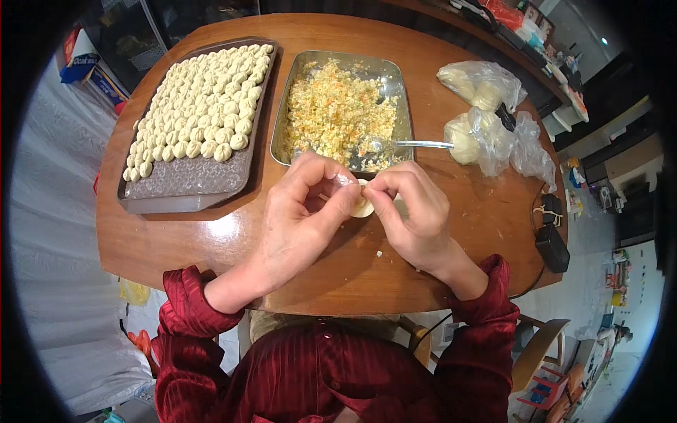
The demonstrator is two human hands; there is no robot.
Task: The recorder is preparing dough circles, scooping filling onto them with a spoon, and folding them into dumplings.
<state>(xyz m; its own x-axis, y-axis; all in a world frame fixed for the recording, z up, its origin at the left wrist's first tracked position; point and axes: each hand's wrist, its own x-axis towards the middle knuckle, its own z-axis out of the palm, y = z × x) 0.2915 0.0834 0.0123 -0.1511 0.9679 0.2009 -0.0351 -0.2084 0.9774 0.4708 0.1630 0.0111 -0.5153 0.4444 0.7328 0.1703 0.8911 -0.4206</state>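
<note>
Between my two hands is a small round dough wrapper (363,209), held just in front of the filling pan. My left hand (312,203) pinches its left side between thumb and fingers. The thumb and fingertips of my right hand (410,209) pinch the upper right edge, close to the left thumb. My fingers hide much of the wrapper, and I cannot tell how much filling it holds. Beyond my hands, a rectangular metal pan (404,106) holds chopped filling (338,106) with pale, orange and green bits. A metal spoon (423,144) rests in it, its handle over the right rim.
At the left, a dark tray (195,177) bears many rows of pleated dumplings (206,106). Clear plastic bags of dough (481,87) lie at the back right. A black power adapter (551,248) with a cable sits by the right edge of the wooden table (317,285).
</note>
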